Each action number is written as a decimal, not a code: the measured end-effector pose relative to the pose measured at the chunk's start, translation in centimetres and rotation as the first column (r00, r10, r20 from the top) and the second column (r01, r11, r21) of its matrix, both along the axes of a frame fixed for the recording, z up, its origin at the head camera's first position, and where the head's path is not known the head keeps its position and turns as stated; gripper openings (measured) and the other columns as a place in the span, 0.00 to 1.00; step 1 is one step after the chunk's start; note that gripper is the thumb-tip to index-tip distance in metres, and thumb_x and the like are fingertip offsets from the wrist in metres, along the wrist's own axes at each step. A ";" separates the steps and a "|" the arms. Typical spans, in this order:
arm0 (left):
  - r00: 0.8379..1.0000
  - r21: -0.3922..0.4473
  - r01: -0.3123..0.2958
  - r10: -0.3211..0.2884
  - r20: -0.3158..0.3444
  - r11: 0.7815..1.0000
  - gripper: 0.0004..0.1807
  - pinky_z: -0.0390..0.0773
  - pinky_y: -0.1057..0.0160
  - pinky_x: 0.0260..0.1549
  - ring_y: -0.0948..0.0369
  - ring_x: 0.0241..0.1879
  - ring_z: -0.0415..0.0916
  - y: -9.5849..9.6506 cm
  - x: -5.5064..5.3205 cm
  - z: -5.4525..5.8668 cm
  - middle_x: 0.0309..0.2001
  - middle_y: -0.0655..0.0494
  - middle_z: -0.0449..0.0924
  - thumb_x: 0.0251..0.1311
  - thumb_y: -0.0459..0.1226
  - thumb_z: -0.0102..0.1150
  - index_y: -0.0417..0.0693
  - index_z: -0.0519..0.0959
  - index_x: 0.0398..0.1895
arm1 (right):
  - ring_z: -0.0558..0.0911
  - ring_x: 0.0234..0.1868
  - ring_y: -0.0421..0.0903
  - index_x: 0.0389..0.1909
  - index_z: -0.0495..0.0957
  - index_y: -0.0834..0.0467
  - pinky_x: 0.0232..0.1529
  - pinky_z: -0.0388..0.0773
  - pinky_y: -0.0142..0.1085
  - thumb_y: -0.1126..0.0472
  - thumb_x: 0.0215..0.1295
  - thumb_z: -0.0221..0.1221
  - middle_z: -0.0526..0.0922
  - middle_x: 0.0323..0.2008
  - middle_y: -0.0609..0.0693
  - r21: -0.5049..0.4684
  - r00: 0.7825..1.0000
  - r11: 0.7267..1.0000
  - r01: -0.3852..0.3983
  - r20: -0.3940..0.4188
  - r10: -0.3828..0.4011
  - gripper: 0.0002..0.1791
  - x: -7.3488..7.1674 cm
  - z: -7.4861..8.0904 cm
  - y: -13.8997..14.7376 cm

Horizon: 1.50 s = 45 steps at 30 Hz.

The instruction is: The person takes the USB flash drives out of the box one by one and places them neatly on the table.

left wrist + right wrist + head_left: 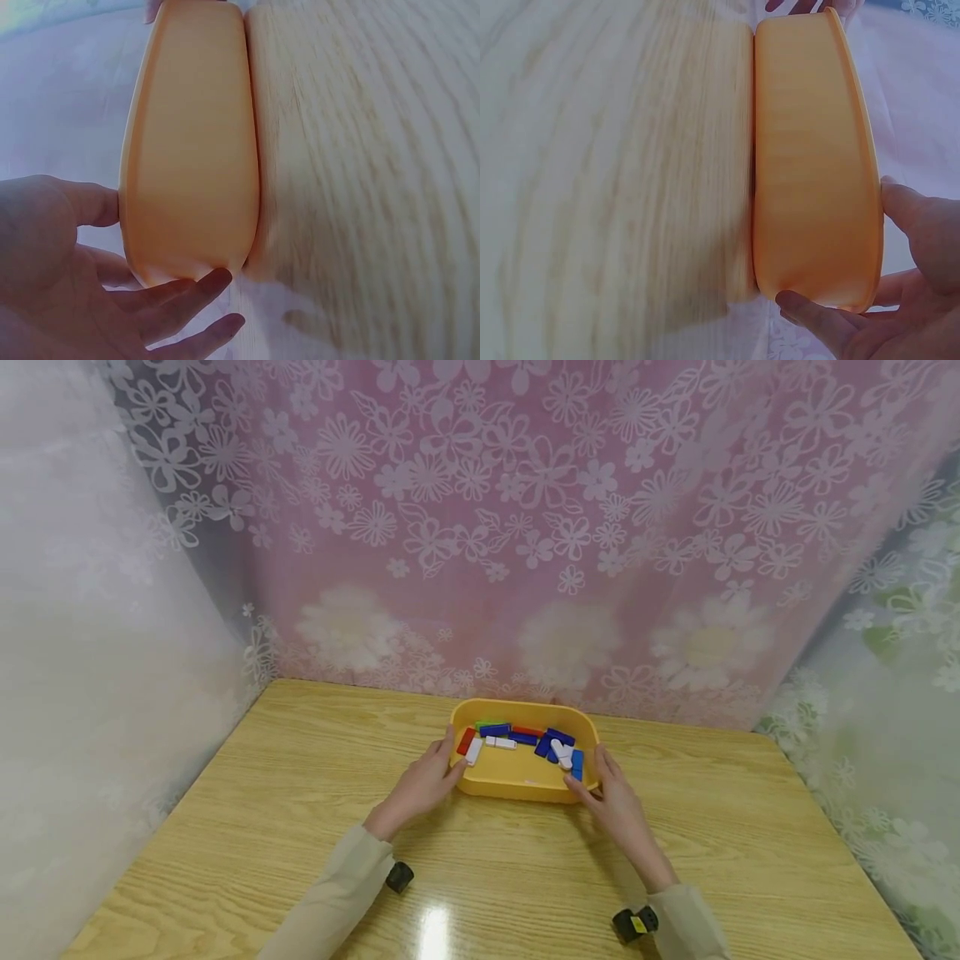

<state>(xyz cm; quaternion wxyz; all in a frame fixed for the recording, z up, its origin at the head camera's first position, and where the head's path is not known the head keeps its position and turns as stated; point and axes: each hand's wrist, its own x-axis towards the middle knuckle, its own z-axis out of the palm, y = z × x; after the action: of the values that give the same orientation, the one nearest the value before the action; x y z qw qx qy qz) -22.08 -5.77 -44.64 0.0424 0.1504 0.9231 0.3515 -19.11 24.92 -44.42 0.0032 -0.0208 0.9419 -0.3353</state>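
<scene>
A yellow plastic bin (513,770) sits on the table by the back curtain. Small stick-shaped pieces that look like USB flash drives lie in it. A red one (466,741) and white ones (501,743) are toward the left, blue ones (558,737) toward the right, and part of a green one (489,724) shows at the back. My left hand (427,777) grips the bin's left end, thumb at the rim and fingertips against the outer wall in the left wrist view. At the right end my right hand (618,802) holds it likewise, thumb at the rim.
The wood-grain table (300,802) extends on both sides and in front of the bin. A pink flowered curtain (465,527) hangs close behind it, with pale curtains at left and right. Black wrist cameras (400,877) sit at both sleeves.
</scene>
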 end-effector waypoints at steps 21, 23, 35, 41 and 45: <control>1.000 -0.026 -0.028 0.028 -0.008 0.999 0.38 0.73 0.39 0.60 0.41 0.62 0.73 -0.4 1.4 0.0 0.71 0.33 0.63 0.78 0.42 0.48 0.35 0.45 0.80 | 0.81 0.57 0.64 0.79 0.42 0.66 0.58 0.77 0.55 0.43 0.75 0.56 0.46 0.78 0.69 0.043 1.000 0.999 -0.003 -0.015 0.004 0.49 0.9 0.0 -0.7; 1.000 -0.024 -0.027 0.027 -0.012 0.999 0.38 0.73 0.38 0.60 0.40 0.62 0.73 -0.4 1.4 0.0 0.71 0.32 0.63 0.78 0.42 0.49 0.34 0.45 0.80 | 0.81 0.56 0.63 0.79 0.42 0.66 0.57 0.77 0.55 0.43 0.75 0.56 0.47 0.78 0.70 0.049 1.000 0.999 -0.003 -0.014 0.003 0.49 1.0 0.1 -0.9; 0.999 -0.029 -0.033 0.033 -0.024 0.999 0.38 0.73 0.38 0.58 0.43 0.58 0.76 -0.8 2.0 0.3 0.71 0.33 0.63 0.77 0.41 0.49 0.34 0.45 0.80 | 0.83 0.53 0.61 0.79 0.42 0.68 0.57 0.76 0.56 0.43 0.75 0.56 0.48 0.77 0.71 0.084 1.000 0.996 0.000 -0.015 0.001 0.49 1.8 0.6 -1.6; 0.999 -0.024 -0.020 0.019 -0.046 1.000 0.38 0.80 0.45 0.45 0.48 0.46 0.78 -1.1 2.3 0.2 0.70 0.32 0.64 0.77 0.39 0.50 0.33 0.45 0.79 | 0.84 0.50 0.61 0.78 0.43 0.70 0.56 0.77 0.56 0.45 0.75 0.57 0.49 0.76 0.72 0.089 1.000 0.996 0.000 -0.019 0.002 0.49 2.4 0.7 -2.1; 0.998 -0.023 -0.007 0.006 -0.062 1.000 0.38 0.75 0.58 0.27 0.54 0.33 0.75 -1.3 2.5 0.1 0.70 0.31 0.65 0.76 0.38 0.51 0.32 0.46 0.79 | 0.82 0.54 0.64 0.78 0.43 0.71 0.59 0.73 0.60 0.44 0.75 0.57 0.50 0.76 0.73 0.103 1.000 0.995 0.006 -0.018 -0.004 0.49 2.7 0.5 -2.4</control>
<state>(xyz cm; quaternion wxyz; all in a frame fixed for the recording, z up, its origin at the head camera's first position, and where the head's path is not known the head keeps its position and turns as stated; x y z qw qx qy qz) -19.53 -7.09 -44.55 0.0144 0.1578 0.9284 0.3360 -16.39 22.50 -43.96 -0.0052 -0.0211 0.9579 -0.2862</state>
